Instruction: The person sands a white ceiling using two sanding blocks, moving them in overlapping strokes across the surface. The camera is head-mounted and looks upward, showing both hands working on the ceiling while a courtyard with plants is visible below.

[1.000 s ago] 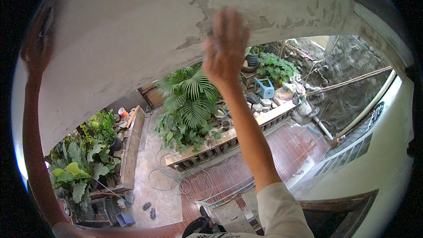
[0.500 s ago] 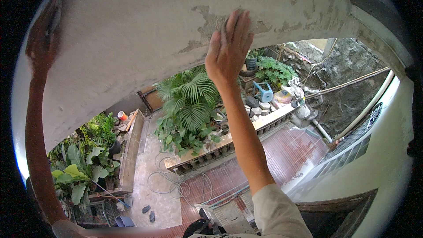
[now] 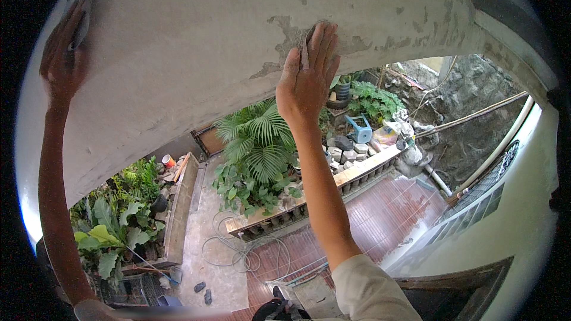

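My right hand point(image 3: 305, 80) reaches up and lies flat on a white painted overhang point(image 3: 178, 53), its fingers together on a patch of peeled paint point(image 3: 285, 38). A small grey sheet point(image 3: 304, 47) shows under the fingers. At the far upper left, my left hand point(image 3: 61, 65) presses a flat grey pad point(image 3: 83, 21) against the same surface. Both arms are stretched upward.
Below lies a yard with a palm plant point(image 3: 256, 137), leafy plants point(image 3: 113, 226), a coiled hose point(image 3: 238, 249), stacked paving stones point(image 3: 345, 151), a blue stool point(image 3: 360, 128) and a red tiled floor point(image 3: 380, 220). A white wall with a window grille point(image 3: 476, 214) stands at right.
My right hand has shifted slightly over the peeled patch and now lies still and sharp. My left hand has moved a little to the right along the surface.
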Available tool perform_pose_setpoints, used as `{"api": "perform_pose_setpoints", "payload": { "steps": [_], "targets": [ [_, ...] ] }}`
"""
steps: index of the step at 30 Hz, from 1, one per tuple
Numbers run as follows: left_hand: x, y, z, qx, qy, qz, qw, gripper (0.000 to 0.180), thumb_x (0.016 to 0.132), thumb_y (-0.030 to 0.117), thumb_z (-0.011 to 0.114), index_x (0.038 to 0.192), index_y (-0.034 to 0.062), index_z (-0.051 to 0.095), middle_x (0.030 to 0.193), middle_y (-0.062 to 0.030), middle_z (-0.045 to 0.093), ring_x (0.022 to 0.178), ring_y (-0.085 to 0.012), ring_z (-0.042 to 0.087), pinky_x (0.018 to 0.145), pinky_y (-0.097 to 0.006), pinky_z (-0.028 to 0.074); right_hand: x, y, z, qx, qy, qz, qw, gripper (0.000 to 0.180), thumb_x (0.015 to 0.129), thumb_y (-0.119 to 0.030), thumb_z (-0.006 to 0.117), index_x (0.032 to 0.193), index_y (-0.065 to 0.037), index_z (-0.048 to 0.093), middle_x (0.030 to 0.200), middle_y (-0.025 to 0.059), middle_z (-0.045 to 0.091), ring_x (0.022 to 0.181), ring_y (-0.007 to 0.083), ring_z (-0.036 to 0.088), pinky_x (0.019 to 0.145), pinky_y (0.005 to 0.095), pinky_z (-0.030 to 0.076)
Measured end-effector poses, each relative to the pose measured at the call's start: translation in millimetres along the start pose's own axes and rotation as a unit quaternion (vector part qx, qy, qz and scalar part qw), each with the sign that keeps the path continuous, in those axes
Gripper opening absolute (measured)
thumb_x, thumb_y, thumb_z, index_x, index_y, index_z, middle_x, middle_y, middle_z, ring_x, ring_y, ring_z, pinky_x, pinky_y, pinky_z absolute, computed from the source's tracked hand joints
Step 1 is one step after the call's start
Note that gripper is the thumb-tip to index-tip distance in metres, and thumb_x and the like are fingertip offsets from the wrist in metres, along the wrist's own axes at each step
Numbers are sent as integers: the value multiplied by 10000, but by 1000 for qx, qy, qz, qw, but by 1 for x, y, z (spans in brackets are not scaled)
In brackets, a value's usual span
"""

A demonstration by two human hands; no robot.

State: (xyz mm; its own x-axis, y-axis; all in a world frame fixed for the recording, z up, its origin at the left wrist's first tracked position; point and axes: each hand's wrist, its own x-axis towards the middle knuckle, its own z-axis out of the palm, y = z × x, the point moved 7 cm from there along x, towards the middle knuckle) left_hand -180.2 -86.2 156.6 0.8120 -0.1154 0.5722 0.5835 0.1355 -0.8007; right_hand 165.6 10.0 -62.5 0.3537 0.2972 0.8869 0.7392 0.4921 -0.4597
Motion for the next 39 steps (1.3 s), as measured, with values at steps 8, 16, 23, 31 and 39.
{"api": "perform_pose_setpoints", "payload": {
  "steps": [8,16,23,31,39],
  "targets": [
    [-5,-4,0,22,0,-7,1000,388,968,255,566,1354,213,581,1364,-34,589,1252,-236,569,1078,-390,451,-14,-4,2,-36,25,8,999,624,1014,-285,333,1518,53,187,1587,262,164,1469,412,177,1171,553,145],
    [-5,-4,3,9,7,-15,1000,425,942,232,604,1366,215,569,1371,-36,584,1261,-230,561,1075,-386,455,-11,4,5,-21,-24,17,999,599,1020,-262,324,1512,58,204,1584,267,166,1465,420,182,1166,546,159],
    [4,1,0,17,-9,-48,999,450,923,184,625,1368,218,568,1372,-32,584,1272,-221,552,1074,-368,455,3,4,2,3,53,48,997,597,1022,-269,323,1521,36,202,1589,253,167,1471,416,163,1176,538,124],
    [9,10,5,3,-19,-20,1000,517,890,126,627,1389,237,546,1393,-11,567,1262,-213,561,1071,-369,460,12,0,-2,-12,19,98,995,595,1025,-275,314,1526,26,206,1596,245,149,1484,395,136,1181,537,110],
    [15,13,8,-51,-25,-24,998,588,851,109,660,1400,274,530,1406,1,555,1262,-211,560,1075,-376,456,12,-7,14,-123,16,60,990,589,1029,-263,332,1524,27,198,1594,241,157,1483,403,122,1157,569,161]
  ]
}}
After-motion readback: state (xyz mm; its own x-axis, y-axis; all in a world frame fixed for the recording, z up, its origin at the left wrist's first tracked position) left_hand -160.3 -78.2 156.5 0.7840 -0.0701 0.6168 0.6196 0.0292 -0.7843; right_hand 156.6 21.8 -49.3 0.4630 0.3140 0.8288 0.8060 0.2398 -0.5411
